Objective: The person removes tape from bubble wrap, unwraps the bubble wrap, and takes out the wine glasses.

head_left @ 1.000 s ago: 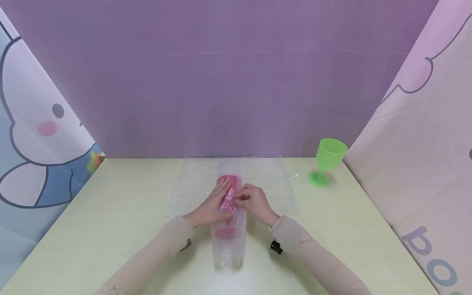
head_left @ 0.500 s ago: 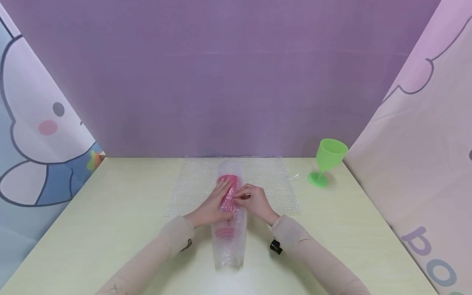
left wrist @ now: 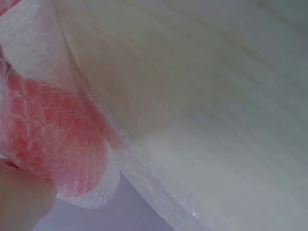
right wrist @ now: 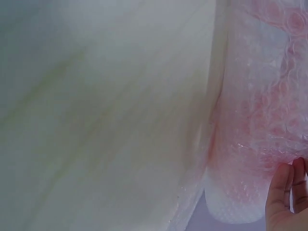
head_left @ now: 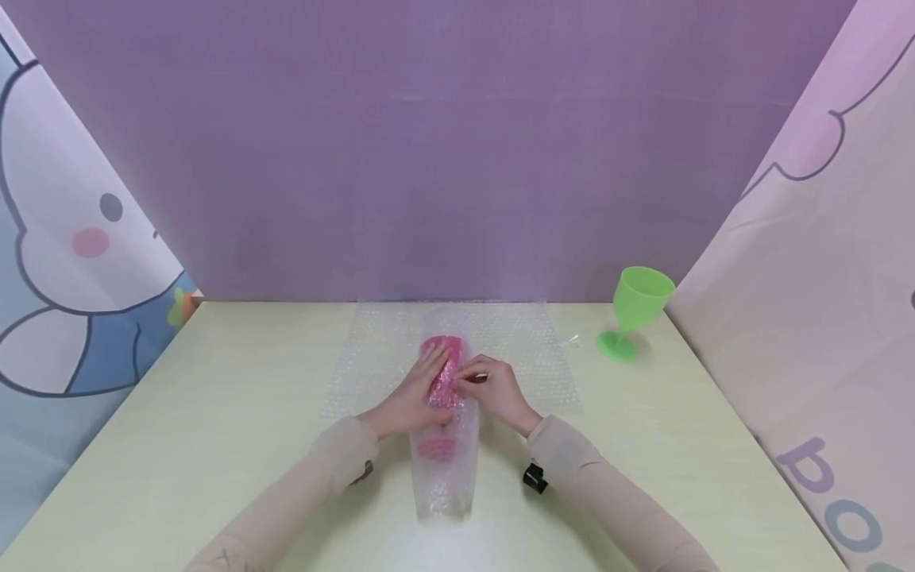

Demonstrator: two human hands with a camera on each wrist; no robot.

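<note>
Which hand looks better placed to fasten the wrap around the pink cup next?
Probably the right hand: it pinches at the wrap, while the left hand lies over the pink cup, likely steadying it.

One left hand (head_left: 409, 403) and one right hand (head_left: 496, 392); two sleeves (head_left: 279, 504); one bubble-wrapped bundle (head_left: 443, 492) holding one pink object (head_left: 445, 389); one flat bubble-wrap sheet (head_left: 515, 338) at the bundle's twelve o'clock; one green goblet (head_left: 638, 300) at its two o'clock; one table (head_left: 214, 413); three backdrop panels (head_left: 457, 159).
</note>
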